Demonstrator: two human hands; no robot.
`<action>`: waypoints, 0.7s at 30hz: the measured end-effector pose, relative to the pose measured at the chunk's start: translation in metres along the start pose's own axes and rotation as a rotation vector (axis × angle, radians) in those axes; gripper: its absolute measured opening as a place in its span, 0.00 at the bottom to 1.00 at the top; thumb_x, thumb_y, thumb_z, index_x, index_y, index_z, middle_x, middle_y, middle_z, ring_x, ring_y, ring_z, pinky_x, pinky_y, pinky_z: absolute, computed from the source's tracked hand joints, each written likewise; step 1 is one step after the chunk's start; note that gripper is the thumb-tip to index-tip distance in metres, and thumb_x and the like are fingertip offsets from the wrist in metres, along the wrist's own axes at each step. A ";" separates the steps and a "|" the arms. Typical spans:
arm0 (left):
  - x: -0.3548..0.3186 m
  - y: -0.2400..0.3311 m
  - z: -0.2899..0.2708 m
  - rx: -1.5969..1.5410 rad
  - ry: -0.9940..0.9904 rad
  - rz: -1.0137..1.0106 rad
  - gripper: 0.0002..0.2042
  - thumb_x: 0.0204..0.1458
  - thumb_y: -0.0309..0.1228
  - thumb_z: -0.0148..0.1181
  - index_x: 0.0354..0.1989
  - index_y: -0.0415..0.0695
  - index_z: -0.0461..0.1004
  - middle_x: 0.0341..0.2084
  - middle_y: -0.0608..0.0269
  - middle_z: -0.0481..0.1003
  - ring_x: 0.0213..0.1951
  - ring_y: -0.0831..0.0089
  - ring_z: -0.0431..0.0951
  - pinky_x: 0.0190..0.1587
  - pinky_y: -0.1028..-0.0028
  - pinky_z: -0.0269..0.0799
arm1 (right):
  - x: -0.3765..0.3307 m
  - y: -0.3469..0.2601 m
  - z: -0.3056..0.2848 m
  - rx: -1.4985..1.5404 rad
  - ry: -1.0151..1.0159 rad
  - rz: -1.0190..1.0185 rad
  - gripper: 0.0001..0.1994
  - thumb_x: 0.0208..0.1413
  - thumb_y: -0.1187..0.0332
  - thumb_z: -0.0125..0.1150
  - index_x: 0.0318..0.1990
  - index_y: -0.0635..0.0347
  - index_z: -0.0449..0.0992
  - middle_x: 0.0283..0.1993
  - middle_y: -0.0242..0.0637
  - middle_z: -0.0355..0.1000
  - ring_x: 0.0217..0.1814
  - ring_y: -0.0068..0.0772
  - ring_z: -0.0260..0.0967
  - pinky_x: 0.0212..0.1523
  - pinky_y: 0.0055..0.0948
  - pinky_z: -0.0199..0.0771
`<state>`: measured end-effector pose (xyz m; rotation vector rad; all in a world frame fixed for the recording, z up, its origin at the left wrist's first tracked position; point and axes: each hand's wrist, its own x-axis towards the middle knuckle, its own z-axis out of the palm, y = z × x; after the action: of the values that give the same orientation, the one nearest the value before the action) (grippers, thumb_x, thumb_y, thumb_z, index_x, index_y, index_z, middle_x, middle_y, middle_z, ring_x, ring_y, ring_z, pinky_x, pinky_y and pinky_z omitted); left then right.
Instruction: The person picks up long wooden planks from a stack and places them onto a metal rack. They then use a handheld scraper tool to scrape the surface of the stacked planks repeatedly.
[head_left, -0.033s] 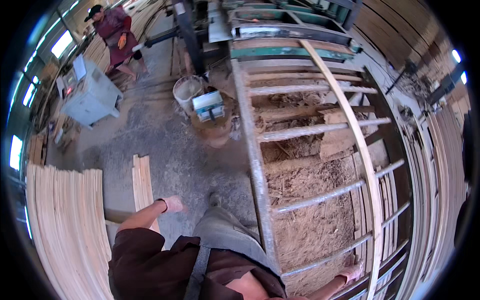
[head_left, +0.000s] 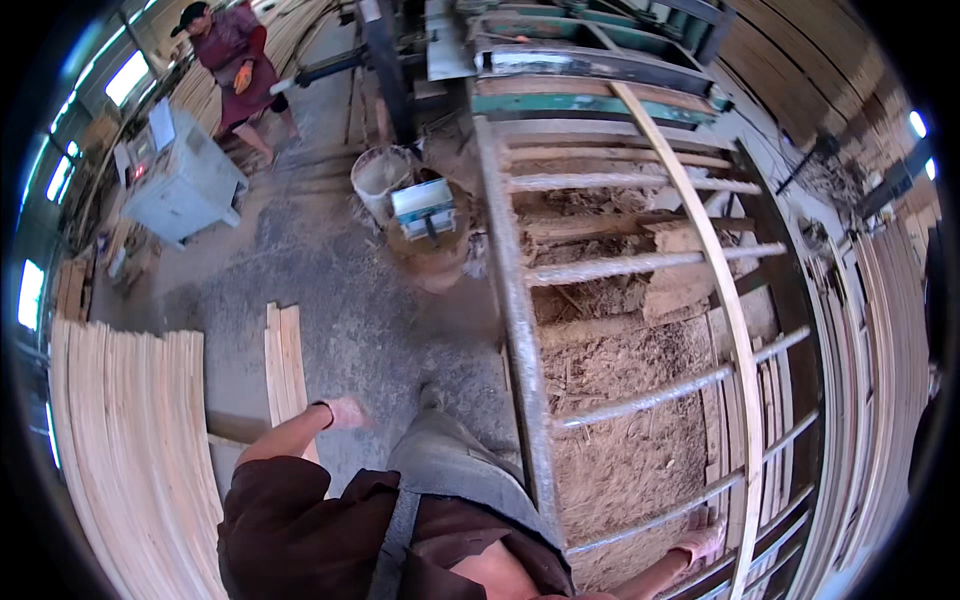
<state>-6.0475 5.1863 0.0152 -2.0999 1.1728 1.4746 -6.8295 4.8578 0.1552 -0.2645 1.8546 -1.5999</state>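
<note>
Evidently, wooden strip (head_left: 738, 325): lengthwise over the rack's (head_left: 507, 260) bars, toward its right edge, presumably so they bear its weight.
Right hand (head_left: 699, 537): stretched low beside the strip; cannot tell whether it grips.
Left hand (head_left: 346, 412): empty, loose, elbow out, perhaps for balance.

Head-worn fisheye, looking steeply down from close above wearer's apron (head_left: 460, 468); floor (head_left: 350, 290), metal rack (head_left: 600, 268) beyond.
</note>
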 end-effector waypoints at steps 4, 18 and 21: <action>0.039 -0.134 0.090 -0.162 0.053 0.286 0.32 0.57 0.56 0.59 0.63 0.48 0.75 0.59 0.49 0.77 0.60 0.53 0.76 0.63 0.62 0.70 | -0.160 -0.006 0.135 -0.175 -0.203 -0.207 0.21 0.68 0.56 0.61 0.61 0.60 0.72 0.44 0.41 0.80 0.36 0.29 0.79 0.29 0.24 0.79; -0.035 -0.214 0.027 -1.777 0.391 -0.221 0.28 0.61 0.48 0.58 0.60 0.36 0.73 0.55 0.43 0.79 0.57 0.51 0.80 0.59 0.56 0.73 | -0.552 0.165 0.555 -0.665 -1.519 -0.890 0.09 0.67 0.67 0.58 0.47 0.62 0.78 0.30 0.33 0.77 0.25 0.22 0.72 0.27 0.26 0.74; -0.063 -0.217 0.042 -2.050 0.366 -0.519 0.32 0.60 0.52 0.57 0.63 0.36 0.70 0.57 0.39 0.77 0.59 0.44 0.77 0.66 0.47 0.64 | -0.600 0.219 0.613 -0.584 -1.699 -0.912 0.09 0.67 0.67 0.58 0.46 0.63 0.79 0.27 0.32 0.75 0.24 0.21 0.72 0.26 0.24 0.73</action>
<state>-5.9157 5.3739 0.0128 -3.1111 -1.7704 2.1417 -5.9509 4.7465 0.1411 -2.1106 0.6342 -0.5209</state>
